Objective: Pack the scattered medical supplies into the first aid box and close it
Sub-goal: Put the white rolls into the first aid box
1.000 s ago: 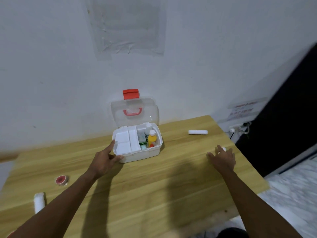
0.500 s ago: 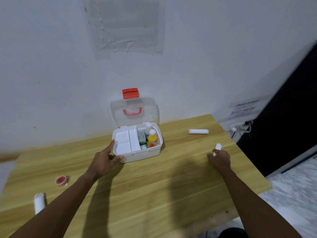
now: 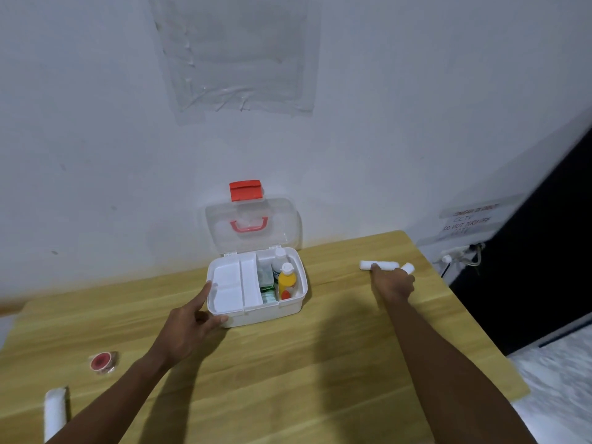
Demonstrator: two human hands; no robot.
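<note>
The white first aid box (image 3: 282, 310) stands open at the back of the wooden table (image 3: 288, 373), its clear lid (image 3: 253, 224) with a red latch leaning on the wall. A yellow bottle (image 3: 286, 281) and other supplies sit in its right compartment. My left hand (image 3: 189, 325) rests against the box's left front corner, forefinger along the side and thumb on the front. My right hand (image 3: 393, 285) grips a small white roll (image 3: 408, 267) and touches a longer white bandage roll (image 3: 381, 265) lying at the back right.
A red tape roll (image 3: 102, 361) lies at the front left, and another white bandage roll (image 3: 55, 411) sits near the table's left front edge. A wall socket with cables (image 3: 461, 254) is just past the table's right edge. A dark doorway lies to the right.
My right hand picked up the small white roll near the right edge, then moved away from me to the longer roll at the back. My left hand stayed on the box.
</note>
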